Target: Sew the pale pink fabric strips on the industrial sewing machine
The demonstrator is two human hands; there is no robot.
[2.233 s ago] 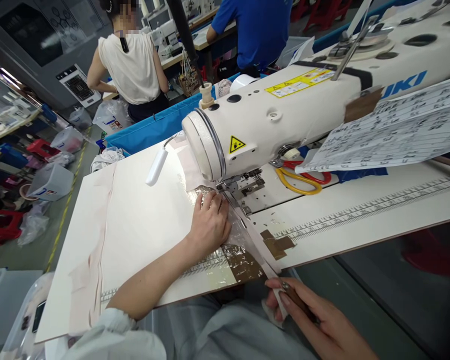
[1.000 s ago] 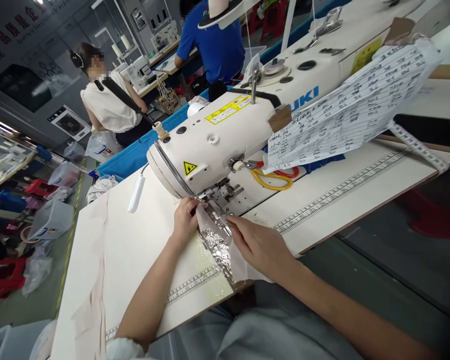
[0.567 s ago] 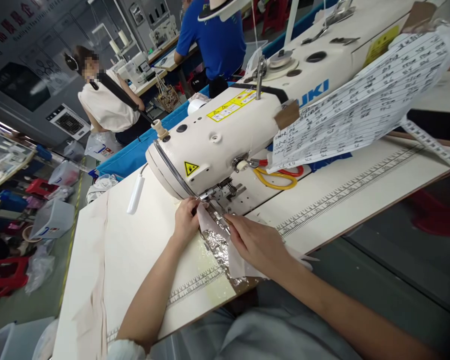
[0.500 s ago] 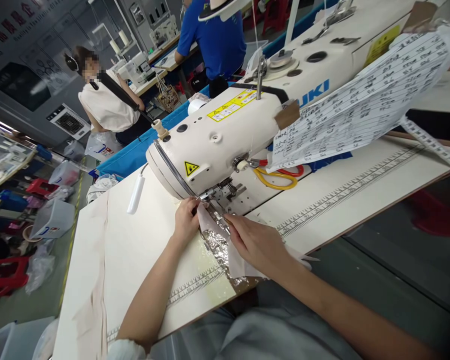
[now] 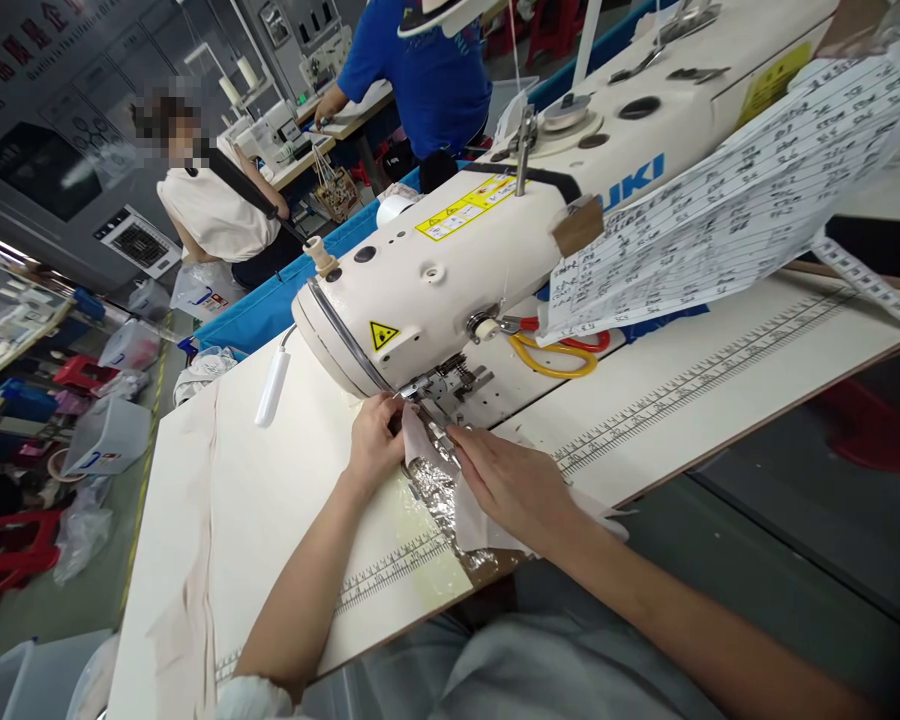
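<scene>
A white sewing machine stands slanted across a pale table, its needle area low in front. Close by the presser foot, my left hand has its fingers closed on the edge of a pale pink fabric piece. My right hand lies on the other side, thumb and fingers pinched at a slim metal part by the fabric; whether they hold fabric or metal I cannot tell. Clear shiny tape covers the table between both hands. More pale fabric hangs under my right hand.
Yellow-handled scissors lie behind the needle area. A handwritten sheet leans on the machine. Pale fabric strips lie at the table's left. Two people work beyond the blue cloth trough. Printed rulers run along the front edge.
My left hand and the fabric edge have shifted very slightly to the right. My right hand is almost unmoved. The person in blue has stretched an arm over the far table.
</scene>
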